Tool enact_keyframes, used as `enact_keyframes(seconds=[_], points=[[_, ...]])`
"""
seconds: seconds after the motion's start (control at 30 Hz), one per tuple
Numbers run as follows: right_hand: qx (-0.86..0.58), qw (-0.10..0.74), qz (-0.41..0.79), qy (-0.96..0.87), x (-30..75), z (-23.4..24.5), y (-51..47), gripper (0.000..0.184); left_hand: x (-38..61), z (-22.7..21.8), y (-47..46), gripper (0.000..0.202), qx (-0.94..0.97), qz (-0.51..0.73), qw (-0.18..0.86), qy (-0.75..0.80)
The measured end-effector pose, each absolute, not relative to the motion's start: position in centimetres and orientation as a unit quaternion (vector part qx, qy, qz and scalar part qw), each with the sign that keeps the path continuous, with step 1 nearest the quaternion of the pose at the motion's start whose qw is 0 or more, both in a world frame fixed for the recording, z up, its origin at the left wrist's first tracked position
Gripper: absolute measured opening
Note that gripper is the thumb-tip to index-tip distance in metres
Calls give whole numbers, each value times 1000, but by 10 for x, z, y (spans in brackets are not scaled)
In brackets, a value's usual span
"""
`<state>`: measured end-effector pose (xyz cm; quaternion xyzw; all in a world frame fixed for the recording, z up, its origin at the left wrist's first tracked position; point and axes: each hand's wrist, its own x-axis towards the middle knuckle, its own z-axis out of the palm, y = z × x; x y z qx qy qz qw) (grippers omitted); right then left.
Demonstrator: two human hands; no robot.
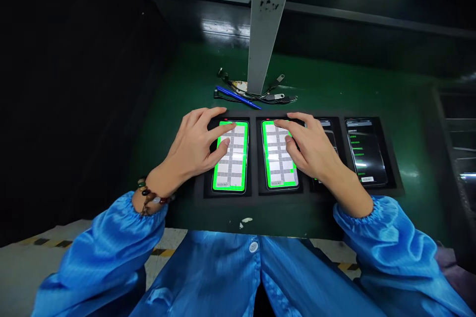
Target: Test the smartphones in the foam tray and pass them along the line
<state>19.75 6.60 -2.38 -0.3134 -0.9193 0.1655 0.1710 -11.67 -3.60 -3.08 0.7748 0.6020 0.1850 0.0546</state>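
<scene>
1. A worker in a blue smock presses both bare hands onto two lit phones in a black foam tray [253, 158], which sits on a dark green work mat [178, 89].
2. The left hand [193, 146] lies open and grips nothing. Its spread fingers [223, 131] rest on the left green-bordered smartphone [234, 168], whose glass shows a grey-and-white grid. The hand covers the screen's upper left corner.
3. The right hand [314, 151] is likewise released and flat, fingertips [284, 125] touching the second green-bordered smartphone [277, 163], which lies just beside the first in the next slot. Its upper right part is hidden under the hand.
4. A third dark-screened smartphone [330, 131] sits mostly behind the right hand. Only its top edge and a strip show, and its display cannot be read.
5. The fourth black smartphone [366, 151], in the rightmost slot, carries green lines of text too small to make out.
6. Beyond the tray, a slim blue pen [238, 97] lies among tangled black cables [277, 96] at the foot of a pale grey metal post [266, 19], which is cut off by the top of the frame.
7. A brown bead bracelet [148, 197] circles the left wrist, and the room to the left is lost in darkness.
</scene>
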Motion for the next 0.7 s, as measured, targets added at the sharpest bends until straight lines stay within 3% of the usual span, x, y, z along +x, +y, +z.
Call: enact_keyframes(seconds=[0.7], points=[[-215, 199, 173, -940, 250, -28, -19, 67, -106, -27, -126, 42, 835, 243, 62, 491]])
